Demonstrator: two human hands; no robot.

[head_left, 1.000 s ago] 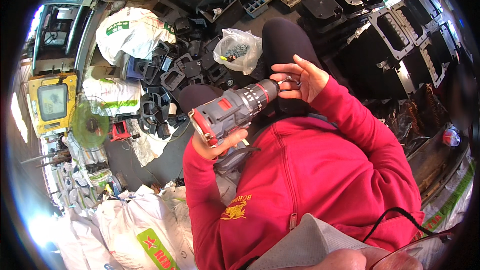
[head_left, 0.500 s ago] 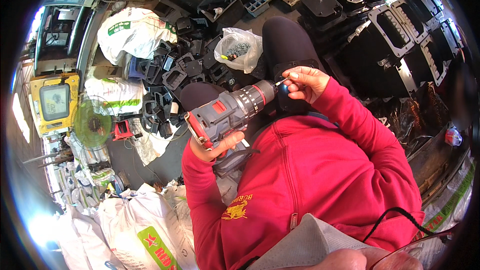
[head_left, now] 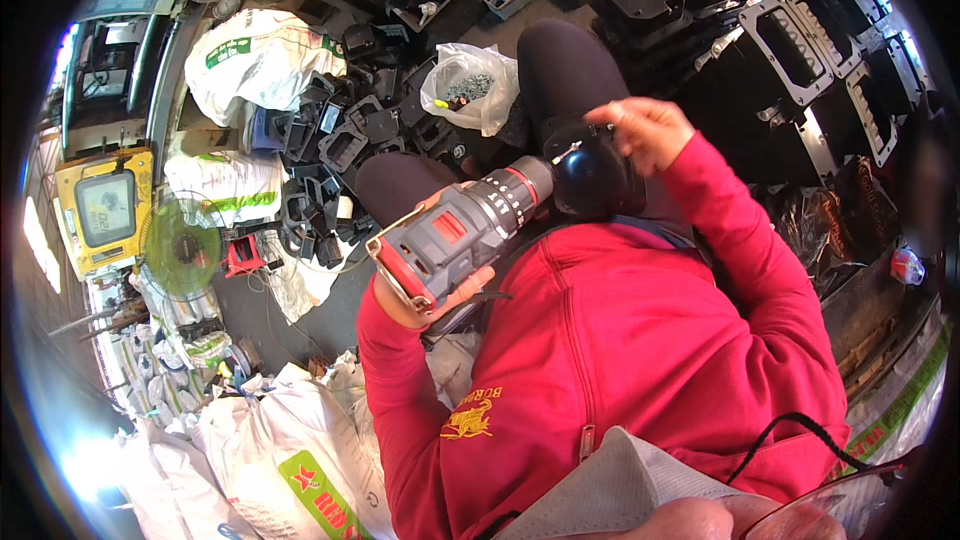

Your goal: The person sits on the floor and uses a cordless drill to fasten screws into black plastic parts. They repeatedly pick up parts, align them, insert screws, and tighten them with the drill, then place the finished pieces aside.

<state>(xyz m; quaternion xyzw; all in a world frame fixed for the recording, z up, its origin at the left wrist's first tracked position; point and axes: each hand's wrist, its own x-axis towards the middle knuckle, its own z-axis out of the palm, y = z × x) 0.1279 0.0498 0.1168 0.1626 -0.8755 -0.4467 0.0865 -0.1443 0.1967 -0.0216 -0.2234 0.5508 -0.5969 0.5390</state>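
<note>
My left hand (head_left: 440,305) is closed round the handle of a grey and red cordless drill (head_left: 455,235), whose chuck points away to the right. A short, bright metal bit (head_left: 567,152) sticks out of the chuck; whether a screw sits on its tip I cannot tell. Just beyond the chuck, a glossy black part (head_left: 600,180) rests on my lap. Above its right side hovers my right hand (head_left: 650,135), index finger stretched out and the others loosely bent. The hand is apart from the bit, and nothing shows in its fingers.
A clear plastic bag of small grey screws (head_left: 480,90) stands beyond my knees. Several black parts (head_left: 350,150) lie heaped left of it. Black housings with metal frames (head_left: 785,55) are stacked at the right. A green fan (head_left: 183,245) and white sacks (head_left: 285,450) are on the left.
My right hand has let go at the bit and moved up and right. The drill has tipped slightly, and the black part on my lap shows more fully.
</note>
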